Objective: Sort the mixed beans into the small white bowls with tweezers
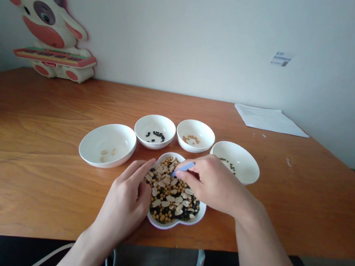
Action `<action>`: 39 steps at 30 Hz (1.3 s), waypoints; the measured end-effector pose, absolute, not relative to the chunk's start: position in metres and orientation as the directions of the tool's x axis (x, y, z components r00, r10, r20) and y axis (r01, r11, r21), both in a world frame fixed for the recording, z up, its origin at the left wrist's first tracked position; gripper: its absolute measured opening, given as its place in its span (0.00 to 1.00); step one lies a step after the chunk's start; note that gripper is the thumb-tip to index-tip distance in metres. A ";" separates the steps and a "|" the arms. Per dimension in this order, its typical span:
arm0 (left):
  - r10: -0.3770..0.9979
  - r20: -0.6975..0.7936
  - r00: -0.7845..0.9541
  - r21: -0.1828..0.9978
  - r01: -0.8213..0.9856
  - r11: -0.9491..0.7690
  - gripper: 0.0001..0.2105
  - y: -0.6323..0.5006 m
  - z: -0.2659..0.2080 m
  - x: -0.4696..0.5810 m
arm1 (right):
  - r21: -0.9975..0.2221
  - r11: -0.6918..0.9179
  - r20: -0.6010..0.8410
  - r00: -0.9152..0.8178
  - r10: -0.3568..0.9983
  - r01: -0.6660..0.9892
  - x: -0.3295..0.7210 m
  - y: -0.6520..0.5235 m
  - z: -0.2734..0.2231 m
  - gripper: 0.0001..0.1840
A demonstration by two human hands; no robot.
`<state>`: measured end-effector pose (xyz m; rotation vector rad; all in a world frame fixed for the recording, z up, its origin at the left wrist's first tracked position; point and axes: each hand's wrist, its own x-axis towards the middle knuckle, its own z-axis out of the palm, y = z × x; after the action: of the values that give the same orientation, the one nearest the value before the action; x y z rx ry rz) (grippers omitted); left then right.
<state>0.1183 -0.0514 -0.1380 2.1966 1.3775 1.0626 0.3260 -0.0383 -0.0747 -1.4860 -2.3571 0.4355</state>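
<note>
A white scalloped dish sits near the table's front edge, filled with a mix of peanut halves, small yellow beans and black beans. My left hand is at its left rim, index finger stretched along the edge and thumb against the side. Over the dish's far right part, my right hand pinches a small light blue plastic tool. The tool's lower end points into the mix; its exact kind is hidden by my fingers. That hand also covers part of the rim.
Behind the dish stand four white bowls: one with a few peanut halves, one with black beans, one with yellow beans, one with small dark beans. A cow toy keyboard and papers lie farther back.
</note>
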 end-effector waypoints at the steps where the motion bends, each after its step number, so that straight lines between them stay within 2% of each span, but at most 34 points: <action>1: 0.874 0.415 0.252 0.624 0.620 -0.475 0.21 -0.051 -0.138 0.118 | -0.449 0.435 0.097 -0.441 0.892 0.781 0.325 -0.039 -0.074 0.16; 5: 0.876 0.407 0.260 0.625 0.620 -0.474 0.22 -0.051 -0.138 0.118 | -0.502 0.465 0.132 -0.467 0.875 0.729 0.332 -0.041 -0.067 0.14; 10: 0.876 0.408 0.259 0.619 0.627 -0.473 0.22 -0.051 -0.139 0.118 | -0.471 0.488 0.253 -0.418 0.873 0.734 0.335 -0.039 -0.068 0.12; 15: 0.878 0.405 0.255 0.621 0.629 -0.469 0.23 -0.052 -0.139 0.118 | -0.397 0.464 0.201 -0.418 0.886 0.792 0.332 -0.036 -0.077 0.11; 18: 0.877 0.405 0.258 0.620 0.627 -0.471 0.23 -0.052 -0.139 0.117 | -0.366 0.461 0.219 -0.406 0.887 0.809 0.333 -0.035 -0.078 0.11; 30: 0.876 0.407 0.257 0.623 0.624 -0.473 0.22 -0.051 -0.138 0.119 | -0.370 0.496 0.288 -0.410 0.865 0.786 0.335 -0.031 -0.082 0.12; 39: 0.879 0.401 0.259 0.628 0.621 -0.470 0.22 -0.051 -0.138 0.118 | -0.373 0.473 0.268 -0.395 0.879 0.798 0.333 -0.032 -0.082 0.10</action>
<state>0.1182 -0.0508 -0.1380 2.1931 1.3729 1.0450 0.3328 -0.0316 -0.0825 -1.3986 -2.2983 0.2554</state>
